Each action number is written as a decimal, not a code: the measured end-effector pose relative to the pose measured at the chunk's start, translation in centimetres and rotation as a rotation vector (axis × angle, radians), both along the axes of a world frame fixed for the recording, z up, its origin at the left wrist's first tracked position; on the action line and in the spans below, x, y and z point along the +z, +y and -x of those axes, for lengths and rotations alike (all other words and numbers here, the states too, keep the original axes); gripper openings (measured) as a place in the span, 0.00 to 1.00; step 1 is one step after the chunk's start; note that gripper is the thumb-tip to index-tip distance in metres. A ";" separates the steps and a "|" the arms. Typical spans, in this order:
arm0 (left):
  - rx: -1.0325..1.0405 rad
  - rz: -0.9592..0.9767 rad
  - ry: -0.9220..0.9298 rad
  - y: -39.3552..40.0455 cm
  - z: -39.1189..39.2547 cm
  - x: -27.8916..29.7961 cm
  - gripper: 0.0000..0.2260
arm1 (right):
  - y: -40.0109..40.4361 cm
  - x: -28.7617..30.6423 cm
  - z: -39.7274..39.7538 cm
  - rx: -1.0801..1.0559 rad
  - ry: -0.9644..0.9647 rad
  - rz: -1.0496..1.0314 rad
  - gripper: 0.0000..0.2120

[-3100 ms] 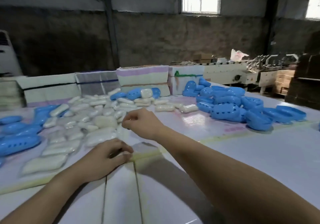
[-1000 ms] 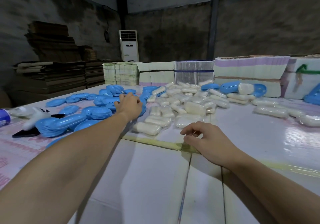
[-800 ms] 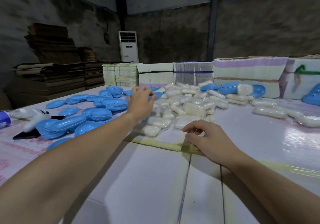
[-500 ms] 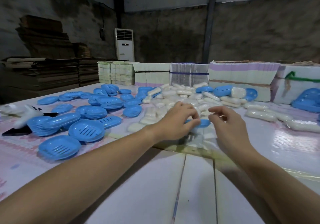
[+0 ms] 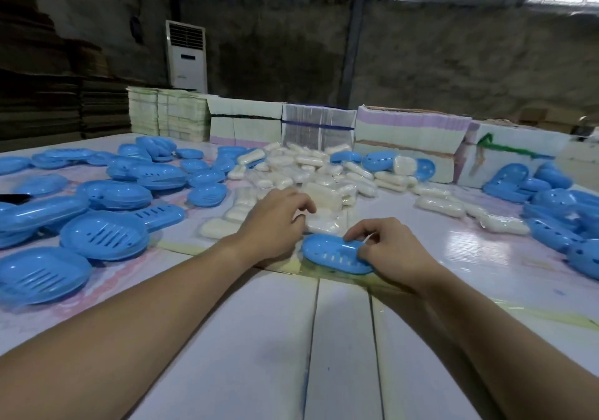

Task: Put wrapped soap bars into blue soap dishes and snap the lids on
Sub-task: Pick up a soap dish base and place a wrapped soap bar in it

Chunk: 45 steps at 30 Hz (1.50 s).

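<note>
Fingers (image 5: 363, 230) of the right hand (image 5: 393, 251): curled, pinching the right end of one blue soap dish (image 5: 334, 256), slotted face up, flat on the table (image 5: 324, 338) at centre.
Left hand (image 5: 272, 222): at 9 o'clock of that dish, just beside it, fingers loosely bent and spread over the near edge of the soap pile; whether they touch a bar, cannot tell.
Wrapped soap bars (image 5: 311, 173): heap of pale bars in clear film, at 12 o'clock of the hands, strays trailing toward 2 o'clock (image 5: 440, 204). None in the held dish.
Blue dish parts, left lot (image 5: 107, 192): many pieces spread from 9 to 11 o'clock, some stacked, slotted ones nearest the camera.
Blue dish parts, right lot (image 5: 557, 212): piled at 3 o'clock, running to the frame edge.
Bundled flat cartons (image 5: 405, 134): row of strapped stacks along the far table edge at 12 o'clock, behind the soap.
Standing air-conditioner unit (image 5: 186, 56): white, against the back wall at 11 o'clock.
Cardboard sheet stacks (image 5: 48, 89): dark pile at 10 o'clock.
</note>
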<state>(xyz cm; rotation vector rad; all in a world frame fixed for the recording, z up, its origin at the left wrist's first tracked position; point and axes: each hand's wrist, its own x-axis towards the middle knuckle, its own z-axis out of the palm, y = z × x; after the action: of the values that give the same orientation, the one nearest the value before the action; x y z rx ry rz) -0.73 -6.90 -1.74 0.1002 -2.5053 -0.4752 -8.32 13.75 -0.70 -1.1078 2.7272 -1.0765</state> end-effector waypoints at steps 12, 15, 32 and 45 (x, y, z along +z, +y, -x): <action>0.091 0.280 -0.324 -1.0 1.6 0.3 0.22 | 0.2 0.1 -0.4 0.031 0.002 -0.033 0.18; 0.097 0.274 -0.342 -0.7 1.6 0.2 0.25 | 0.2 0.0 -0.2 -0.001 0.000 -0.018 0.19; -0.171 -0.117 -0.064 1.0 -0.2 2.3 0.13 | 0.3 -0.2 1.8 -0.198 -0.434 0.573 0.13; -0.338 -0.232 -0.330 1.4 -0.3 0.5 0.24 | 1.3 -0.1 2.3 -0.096 -0.272 0.305 0.12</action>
<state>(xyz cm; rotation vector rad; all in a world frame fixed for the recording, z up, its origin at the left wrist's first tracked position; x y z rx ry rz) -0.44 -5.46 -1.27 -0.1729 -2.7902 -0.9566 -10.65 15.05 -0.84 -0.7867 2.4810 -1.5687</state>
